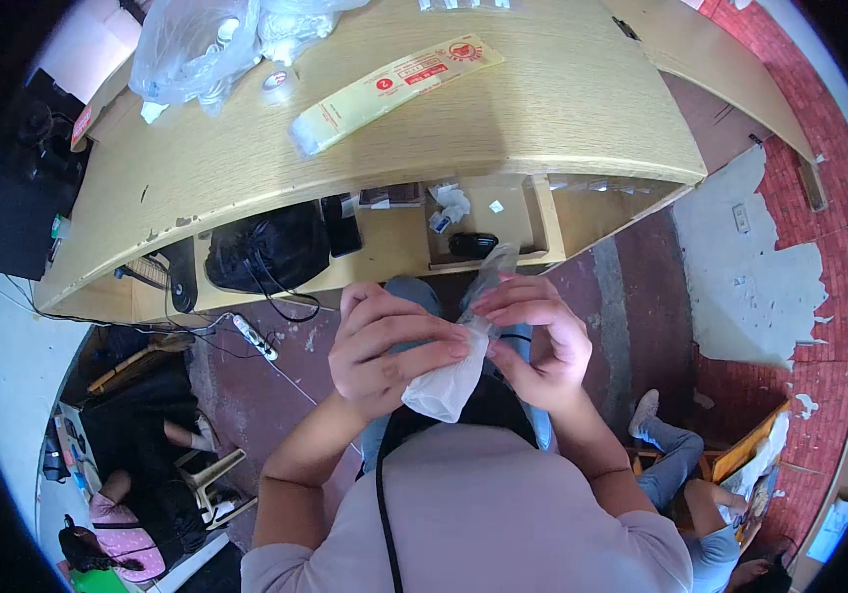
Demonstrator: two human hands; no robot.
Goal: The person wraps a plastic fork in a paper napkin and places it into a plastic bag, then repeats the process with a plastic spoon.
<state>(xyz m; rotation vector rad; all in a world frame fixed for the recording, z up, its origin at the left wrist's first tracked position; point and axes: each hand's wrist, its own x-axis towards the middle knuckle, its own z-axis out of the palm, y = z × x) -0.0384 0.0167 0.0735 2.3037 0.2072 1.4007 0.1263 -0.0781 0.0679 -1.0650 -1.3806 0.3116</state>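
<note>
Over my lap, in front of my chest, my left hand (384,346) is closed round a small white net-textured pouch (444,388), its thumb and fingers near the upper end. On the other side my right hand (540,341) pinches a clear plastic wrapper (499,263) that sticks up from the pouch's top. The two hands almost meet there. What is inside the pouch cannot be made out.
A yellow printed packet (399,87), a tape roll (279,85) and clear plastic bags (197,49) lie on the wooden desk (562,109). Below, an open drawer (533,237) holds a black mouse (472,244). Two other people sit at lower left and right.
</note>
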